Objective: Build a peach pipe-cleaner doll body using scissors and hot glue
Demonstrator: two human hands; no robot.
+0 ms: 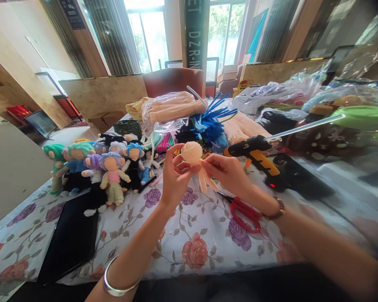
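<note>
Above the flowered tablecloth I hold a plain, peach-coloured doll body (pixel 192 152) with a round, ridged head and two thin legs hanging down. My left hand (pixel 176 174) grips it on the left around the head and upper body, fingers curled. On the other side my right hand (pixel 225 170) pinches the body just below the head. Its arms are mostly hidden by my fingers. Red-handled scissors (pixel 245 214) lie on the cloth beneath my right forearm. A black and orange glue gun (pixel 255 156) with a clear glue stick stands just right of my right hand, a red light glowing at its base.
Finished dolls (pixel 111 174) with coloured hair crowd the left side, by a black laptop (pixel 71 237). Behind the hands lie blue pipe cleaners (pixel 211 126) and wrapped peach bundles (pixel 173 107). Plastic bags (pixel 280 94) and a green lid (pixel 362 116) fill the right.
</note>
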